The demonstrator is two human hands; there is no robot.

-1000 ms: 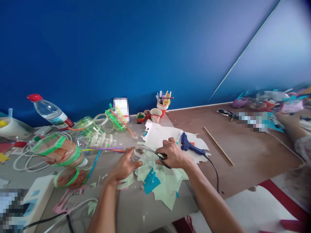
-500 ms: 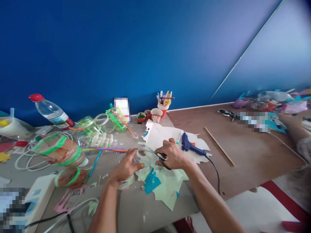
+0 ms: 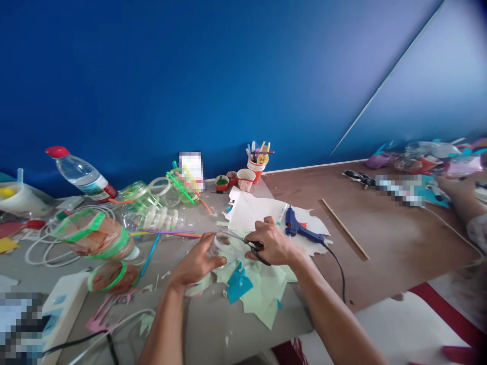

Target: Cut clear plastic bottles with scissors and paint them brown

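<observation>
My left hand (image 3: 195, 263) is closed around a clear plastic piece (image 3: 219, 245), round-edged and hard to make out against the paper. In my right hand (image 3: 273, 243) are black-handled scissors (image 3: 235, 235); their blades point left, at the plastic piece's upper edge. Whether the blades touch it I cannot tell. Beneath both hands lie pale green paper scraps (image 3: 262, 296) and a blue paper scrap (image 3: 239, 284). A blue glue gun (image 3: 306, 233) rests on white paper (image 3: 253, 210), just right of my right hand.
Left stand a tilted water bottle (image 3: 83, 175), a green-taped bottle piece (image 3: 89, 233), and a power strip (image 3: 63, 304). Cups (image 3: 246, 178) stand by the wall. A wooden stick (image 3: 344, 228) lies right. Another person's hand (image 3: 462, 190) is at the far right. The glue gun's cord runs to the table's front edge.
The scissors' blades look slightly more apart than before. Both hands stay in nearly the same place; the view has shifted very slightly.
</observation>
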